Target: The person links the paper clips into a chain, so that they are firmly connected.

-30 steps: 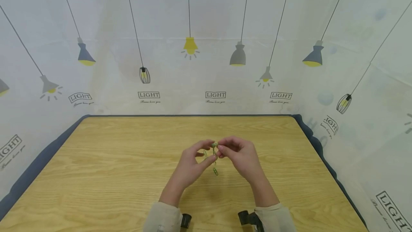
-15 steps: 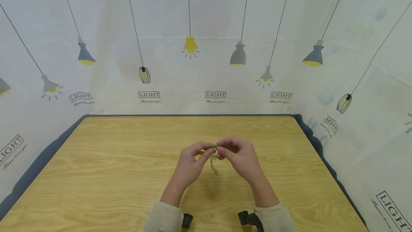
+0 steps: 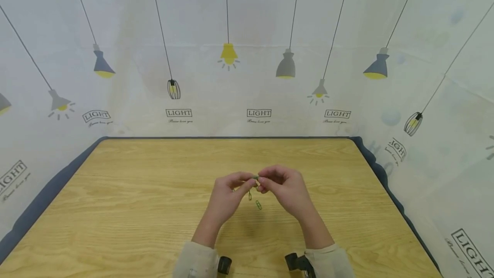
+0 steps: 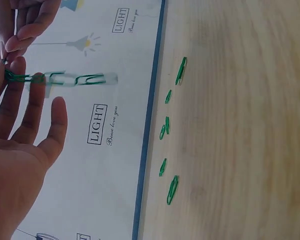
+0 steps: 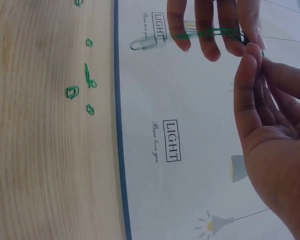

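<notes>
Thumb and forefinger of my left hand (image 3: 227,193) pinch one end of a chain of green paper clips (image 4: 92,79). The chain dangles past the other left fingers, and its lower part is blurred in both wrist views. My right hand (image 3: 287,188) meets the left fingertips, its thumb and forefinger pinching a green paper clip (image 5: 263,53) at the chain's top end. Fingertips hide most of that clip. Both hands are held up over the table. Below them several loose green paper clips (image 4: 173,190) lie on the wood.
The wooden table (image 3: 135,209) has a dark blue edge along its back and sides. Behind it stands a white backdrop (image 3: 216,89) printed with lamps. Black camera mounts (image 3: 301,264) sit at both wrists.
My left thumb and forefinger, spread around the chain earlier, have closed together against the right fingertips. The hanging chain has swung to the left. The right hand has barely moved.
</notes>
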`<state>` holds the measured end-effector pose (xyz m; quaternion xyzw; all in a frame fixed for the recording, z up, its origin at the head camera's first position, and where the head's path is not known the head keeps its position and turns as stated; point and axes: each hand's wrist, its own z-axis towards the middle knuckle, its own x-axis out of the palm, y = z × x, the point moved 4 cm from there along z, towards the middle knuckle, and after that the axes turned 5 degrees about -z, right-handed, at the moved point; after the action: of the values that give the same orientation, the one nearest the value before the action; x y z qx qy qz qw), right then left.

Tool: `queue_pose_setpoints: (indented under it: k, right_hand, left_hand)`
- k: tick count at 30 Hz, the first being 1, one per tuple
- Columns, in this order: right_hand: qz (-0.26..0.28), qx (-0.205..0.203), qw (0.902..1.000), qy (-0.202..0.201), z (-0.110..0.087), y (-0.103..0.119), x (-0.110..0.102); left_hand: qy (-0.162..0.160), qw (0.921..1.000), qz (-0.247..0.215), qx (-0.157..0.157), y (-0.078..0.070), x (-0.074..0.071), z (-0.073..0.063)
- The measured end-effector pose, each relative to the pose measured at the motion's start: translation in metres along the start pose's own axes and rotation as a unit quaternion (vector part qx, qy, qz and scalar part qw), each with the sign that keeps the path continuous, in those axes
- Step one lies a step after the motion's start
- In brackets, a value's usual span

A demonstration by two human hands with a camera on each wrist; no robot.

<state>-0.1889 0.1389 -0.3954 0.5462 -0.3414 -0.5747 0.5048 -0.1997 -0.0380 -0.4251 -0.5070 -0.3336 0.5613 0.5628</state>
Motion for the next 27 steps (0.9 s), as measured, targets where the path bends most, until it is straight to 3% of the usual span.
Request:
queue_pose_setpoints:
  k: [11,18,27]
  right_hand:
    - [0.005,0.012,0.9999,0.008,0.0028,-0.0011,0.0040]
    - [0.006,0.012,0.9999,0.007,0.0014,-0.0009,0.0072]
    - [-0.005,0.023,0.9996,0.013,0.0041,-0.0032,0.0078]
  left_hand:
    - [-0.013,0.9965,-0.082,-0.005,0.0053,-0.0016,0.0002]
    - [-0.028,0.9958,-0.086,0.010,0.0033,-0.0022,-0.0010]
    - [-0.040,0.9953,-0.087,-0.016,0.0037,-0.0010,-0.0001]
